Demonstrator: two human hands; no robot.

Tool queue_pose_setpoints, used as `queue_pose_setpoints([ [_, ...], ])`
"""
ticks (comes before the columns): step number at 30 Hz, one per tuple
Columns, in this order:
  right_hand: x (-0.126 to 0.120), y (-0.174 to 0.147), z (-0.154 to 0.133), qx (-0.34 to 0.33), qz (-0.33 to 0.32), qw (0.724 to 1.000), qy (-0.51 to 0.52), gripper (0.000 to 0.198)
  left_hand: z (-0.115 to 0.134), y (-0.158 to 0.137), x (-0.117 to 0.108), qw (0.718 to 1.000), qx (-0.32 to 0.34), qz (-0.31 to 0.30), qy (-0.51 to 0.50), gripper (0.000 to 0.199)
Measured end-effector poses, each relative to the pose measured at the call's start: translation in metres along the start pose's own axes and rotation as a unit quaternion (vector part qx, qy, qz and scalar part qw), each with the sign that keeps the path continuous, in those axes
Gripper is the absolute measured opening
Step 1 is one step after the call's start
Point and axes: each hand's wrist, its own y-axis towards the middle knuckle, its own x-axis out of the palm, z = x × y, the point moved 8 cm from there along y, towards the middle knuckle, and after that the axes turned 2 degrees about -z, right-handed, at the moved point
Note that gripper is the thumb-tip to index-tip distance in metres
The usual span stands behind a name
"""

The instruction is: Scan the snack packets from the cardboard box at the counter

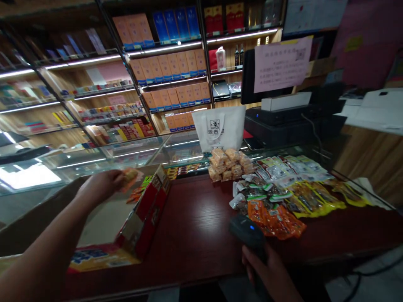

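My left hand (pixel 107 184) is closed on a small clear-wrapped snack packet (pixel 132 178), held above an open cardboard box (pixel 107 224). Orange and green packets (pixel 137 195) lie inside the box by its far right wall. Near the counter's front edge, my right hand (pixel 266 266) grips a dark handheld barcode scanner (pixel 247 230) with a blue light on its top. Just beyond the scanner are orange snack packets (pixel 272 218), silver-and-green packets (pixel 258 188) and yellow-edged packets (pixel 315 199). Several wrapped light-brown snacks (pixel 231 163) are piled farther back.
Behind the pile stands a white paper bag (pixel 218 128). A monitor (pixel 248 77) with a pink notice (pixel 281 63) sits at the back right on dark equipment. The dark red counter (pixel 195 235) meets a glass display case (pixel 138 153); shelves of boxes (pixel 176 65) line the wall.
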Motion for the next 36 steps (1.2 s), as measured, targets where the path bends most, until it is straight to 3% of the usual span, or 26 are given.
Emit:
queue_pose_setpoints([
  [2,-0.002,-0.002,-0.011,-0.018,0.022,0.999,0.041,0.054,0.048,-0.028,0.008,0.999,0.047,0.003,-0.014,0.043],
  [3,-0.003,-0.003,-0.017,-0.029,0.037,0.997,0.069,0.052,0.073,-0.047,0.010,0.997,0.060,0.035,-0.031,0.044],
  [5,-0.006,-0.008,-0.029,-0.053,0.070,0.988,0.130,0.047,0.127,-0.090,0.032,0.991,0.095,0.041,-0.090,0.043],
  [8,-0.013,-0.018,-0.045,-0.079,0.107,0.970,0.202,0.042,0.198,-0.149,0.068,0.956,0.142,0.058,-0.250,0.034],
  [11,-0.025,-0.026,-0.054,-0.086,0.136,0.963,0.216,0.043,0.243,-0.187,0.101,0.917,0.159,0.054,-0.363,0.024],
  [14,-0.040,-0.034,-0.052,-0.076,0.179,0.960,0.203,0.044,0.280,-0.213,0.115,0.887,0.254,0.044,-0.384,0.028],
  [18,-0.055,-0.039,-0.043,-0.088,0.219,0.946,0.220,0.049,0.309,-0.236,0.110,0.835,0.398,0.090,-0.369,0.038],
  [21,-0.057,-0.038,-0.039,-0.109,0.205,0.942,0.244,0.050,0.313,-0.243,0.110,0.819,0.425,0.115,-0.368,0.037],
  [23,-0.059,-0.037,-0.036,-0.109,0.200,0.938,0.263,0.046,0.313,-0.246,0.112,0.810,0.430,0.095,-0.386,0.037],
  [26,-0.062,-0.035,-0.032,-0.079,0.184,0.930,0.307,0.044,0.304,-0.242,0.120,0.811,0.369,0.035,-0.453,0.036],
  [28,-0.061,-0.033,-0.033,-0.067,0.155,0.924,0.344,0.045,0.292,-0.232,0.131,0.822,0.261,-0.013,-0.507,0.035],
  [30,-0.062,-0.033,-0.038,-0.069,0.131,0.922,0.357,0.042,0.285,-0.226,0.155,0.814,0.138,-0.129,-0.550,0.033],
  [31,-0.063,-0.034,-0.040,-0.071,0.128,0.926,0.348,0.039,0.285,-0.227,0.170,0.790,0.083,-0.211,-0.569,0.031],
  [33,-0.066,-0.035,-0.044,-0.070,0.129,0.937,0.316,0.035,0.289,-0.238,0.193,0.716,-0.007,-0.358,-0.600,0.033],
  [34,-0.066,-0.036,-0.045,-0.070,0.129,0.942,0.302,0.034,0.290,-0.243,0.199,0.682,-0.037,-0.401,-0.610,0.036],
  [36,-0.065,-0.037,-0.050,-0.077,0.118,0.947,0.289,0.035,0.292,-0.249,0.203,0.645,-0.064,-0.434,-0.625,0.038],
])
